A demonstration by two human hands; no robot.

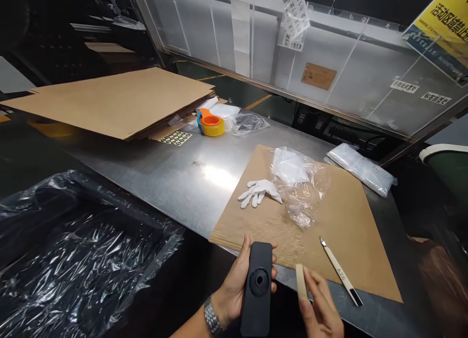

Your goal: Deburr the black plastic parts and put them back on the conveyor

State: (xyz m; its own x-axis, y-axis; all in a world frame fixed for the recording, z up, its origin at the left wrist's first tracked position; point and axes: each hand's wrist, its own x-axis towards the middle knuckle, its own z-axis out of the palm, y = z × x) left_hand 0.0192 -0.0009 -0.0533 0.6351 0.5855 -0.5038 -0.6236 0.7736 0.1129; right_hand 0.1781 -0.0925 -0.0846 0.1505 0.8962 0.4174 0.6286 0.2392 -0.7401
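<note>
Head view. Left hand was closed around a long black device, fingers wrapped behind it and thumb on its left edge. The device stood with its long axis running near-far, its round recess facing up toward the camera. It was held above the near edge of the metal table, overlapping the near corner of the cardboard sheet.

Right hand pinched a small pale strip between thumb and fingertips, held upright just right of the device and not touching it. The strip lay closer to the device's upper half than to its base.

A craft knife lay on the cardboard just right of the right hand, blade pointing away. Farther off on the sheet: a white glove and a crumpled clear bag. Tape dispenser well apart, far left.
</note>
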